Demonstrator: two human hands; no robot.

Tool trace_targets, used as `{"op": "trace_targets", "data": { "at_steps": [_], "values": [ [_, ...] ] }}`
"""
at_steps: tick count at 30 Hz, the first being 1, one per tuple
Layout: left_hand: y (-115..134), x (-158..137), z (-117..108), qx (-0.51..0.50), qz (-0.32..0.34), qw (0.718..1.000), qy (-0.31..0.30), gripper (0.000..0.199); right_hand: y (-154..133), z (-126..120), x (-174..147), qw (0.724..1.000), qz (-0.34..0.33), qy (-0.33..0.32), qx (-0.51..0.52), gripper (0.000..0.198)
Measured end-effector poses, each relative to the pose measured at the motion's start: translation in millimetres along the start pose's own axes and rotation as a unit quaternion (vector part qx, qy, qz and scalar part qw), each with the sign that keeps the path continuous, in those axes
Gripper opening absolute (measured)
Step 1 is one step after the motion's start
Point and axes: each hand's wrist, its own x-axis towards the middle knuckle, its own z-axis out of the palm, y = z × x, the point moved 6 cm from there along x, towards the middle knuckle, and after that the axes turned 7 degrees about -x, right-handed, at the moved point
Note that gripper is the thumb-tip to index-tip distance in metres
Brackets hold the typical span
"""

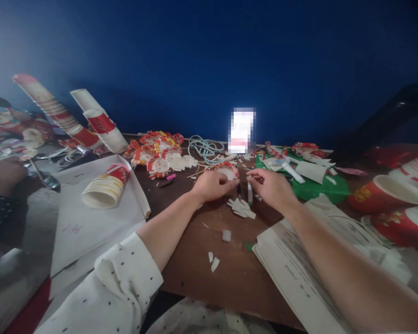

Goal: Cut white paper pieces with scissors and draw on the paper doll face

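My left hand (213, 185) is closed at the near edge of a round white craft piece with a red trimmed rim (228, 170). Its thumb points right, and its fingertips are mostly hidden. To the right, my right hand (271, 186) holds its thumb and forefinger close together in a pinch; whatever is between them is too small to make out. Between the hands lie a dark pen (239, 191) and a pale glue stick or marker (250, 194). Just in front of them is a small pile of cut white paper strips (242, 208).
Paper cups (106, 185) lie on a white box lid (87, 232) at left, near another person's hand (7, 174). Finished-looking red-trimmed pieces (160, 153), light cord (205, 148) and a blurred bright screen (242, 131) stand behind. Green sheet (320, 188), red cups (386, 192) and printed papers (292, 273) lie right.
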Motion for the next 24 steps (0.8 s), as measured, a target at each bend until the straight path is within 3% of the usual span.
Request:
{"op": "trace_targets", "data": {
  "at_steps": [3, 6, 9, 14, 18, 21, 24],
  "values": [
    [-0.1, -3.9, -16.3, 0.068, 0.014, 0.983, 0.168, 0.048, -21.1, 9.4, -3.2, 0.997, -0.027, -0.049, -0.048, 0.03],
    [-3.5, -4.9, -22.3, 0.126, 0.006, 0.968, 0.219, 0.032, -30.5, 14.1, -3.2, 0.992, -0.016, -0.068, -0.109, 0.041],
    [-6.5, -2.2, -20.7, 0.183, -0.006, 0.961, 0.207, 0.029, -33.4, 17.1, -1.0, 0.984, -0.003, -0.081, -0.157, 0.037],
    [-14.0, 2.4, -11.0, 0.234, -0.054, 0.959, 0.15, 0.05, -30.9, 20.7, 3.3, 0.979, 0.029, -0.104, -0.17, 0.034],
    [-19.4, 3.2, -7.0, 0.226, -0.081, 0.963, 0.119, 0.043, -13.7, 13.3, 8.3, 0.984, 0.068, -0.089, -0.14, 0.037],
    [-20.3, 2.1, -4.7, 0.213, -0.09, 0.967, 0.109, 0.041, 3.6, -1.5, 12.3, 0.993, 0.091, -0.018, -0.078, 0.042],
    [-16.7, 0.3, 1.2, 0.197, -0.084, 0.973, 0.084, 0.042, 12.5, -17.1, 12.5, 0.993, 0.08, 0.086, 0.031, 0.029]
  ]
}}
